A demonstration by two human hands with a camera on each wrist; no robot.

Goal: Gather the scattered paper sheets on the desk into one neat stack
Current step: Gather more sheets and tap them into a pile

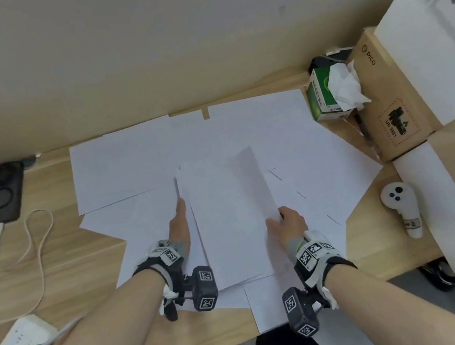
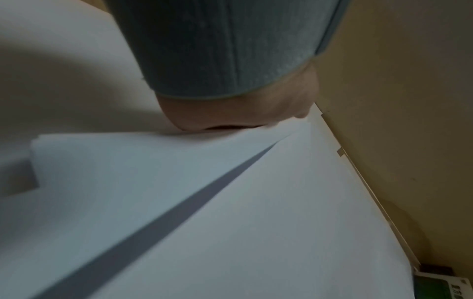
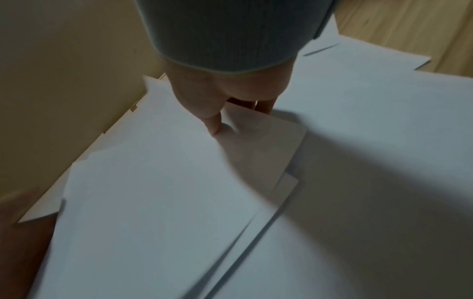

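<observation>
Head view, right hand [image 1: 287,227] pinching stack [image 1: 228,217] (thumb on top); left hand [image 1: 179,226] flat

The fingers of the left hand [image 1: 179,226] lie hidden under the lifted sheets [image 1: 228,217]. The lifted sheets hide the right hand [image 1: 287,227] fingers too; only the thumb shows. Both wrist views are blurred. The socket strip [image 1: 23,333] is cut off at the head view's left edge.

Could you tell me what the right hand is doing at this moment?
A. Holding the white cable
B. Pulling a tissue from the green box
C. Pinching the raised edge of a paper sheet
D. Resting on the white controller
C: the right hand pinches the lifted edge of a sheet, thumb on top.
</observation>
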